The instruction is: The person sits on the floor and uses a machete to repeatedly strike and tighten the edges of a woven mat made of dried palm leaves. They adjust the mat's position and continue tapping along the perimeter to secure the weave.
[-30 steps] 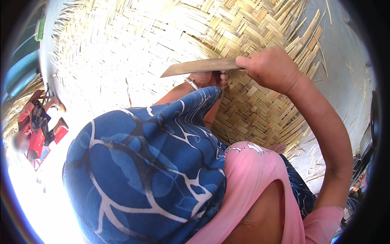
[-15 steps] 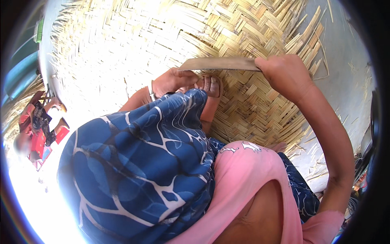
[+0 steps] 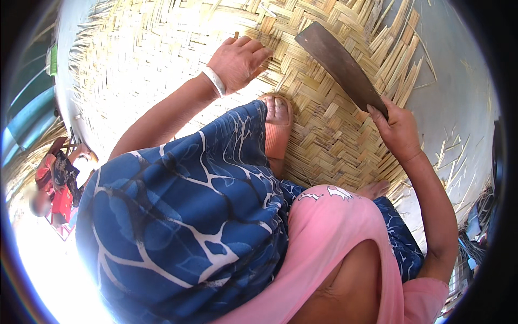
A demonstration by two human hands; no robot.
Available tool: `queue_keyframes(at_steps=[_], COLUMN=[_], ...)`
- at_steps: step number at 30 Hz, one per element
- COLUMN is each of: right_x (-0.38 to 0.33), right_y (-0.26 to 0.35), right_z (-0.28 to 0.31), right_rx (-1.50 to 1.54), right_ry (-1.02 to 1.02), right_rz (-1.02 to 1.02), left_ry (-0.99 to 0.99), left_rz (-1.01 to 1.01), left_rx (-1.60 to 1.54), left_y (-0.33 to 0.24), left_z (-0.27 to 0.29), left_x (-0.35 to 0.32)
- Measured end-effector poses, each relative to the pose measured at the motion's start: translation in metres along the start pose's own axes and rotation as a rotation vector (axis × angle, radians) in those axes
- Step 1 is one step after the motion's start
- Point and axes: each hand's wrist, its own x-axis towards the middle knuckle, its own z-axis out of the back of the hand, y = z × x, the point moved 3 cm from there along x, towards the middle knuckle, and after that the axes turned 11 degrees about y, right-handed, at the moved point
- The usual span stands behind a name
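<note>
A large woven bamboo mat (image 3: 162, 70) lies on the ground in front of me. My left hand (image 3: 240, 60), with a white bangle at the wrist, rests palm down on the mat, fingers slightly spread. My right hand (image 3: 396, 129) grips the handle of a broad dark knife (image 3: 337, 65), whose blade points up and left over the mat's frayed right edge. My foot in an orange sandal (image 3: 276, 127) presses on the mat between the two hands. My knee under blue patterned cloth (image 3: 178, 216) fills the lower middle.
Loose bamboo strips (image 3: 448, 156) lie on the grey concrete floor (image 3: 458, 92) to the right of the mat. Another person in red clothing (image 3: 56, 186) sits at the far left. A green and blue object (image 3: 32, 108) stands at the upper left.
My right hand has swung the knife from lying level above the mat to pointing up and left. My left hand has moved forward from my knee onto the mat.
</note>
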Motion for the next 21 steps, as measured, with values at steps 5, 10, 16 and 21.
queue_keyframes(at_steps=[5, 10, 16, 21], right_x=[-0.007, -0.005, -0.001, -0.001], right_y=[-0.007, -0.007, -0.008, -0.009], right_z=[-0.012, -0.012, -0.017, -0.016], right_rx=[-0.040, -0.057, -0.017, -0.017], right_ry=[-0.029, -0.023, -0.066, -0.081], right_rz=[-0.002, -0.002, -0.008, -0.001], left_ry=[0.172, 0.261, 0.453, 0.586], left_rz=[0.042, 0.008, 0.032, 0.097], left_rx=[0.020, 0.054, 0.006, -0.110], left_y=[-0.003, 0.000, 0.003, 0.014], left_z=[0.013, 0.014, 0.023, 0.020], left_x=[0.009, 0.014, 0.025, 0.025])
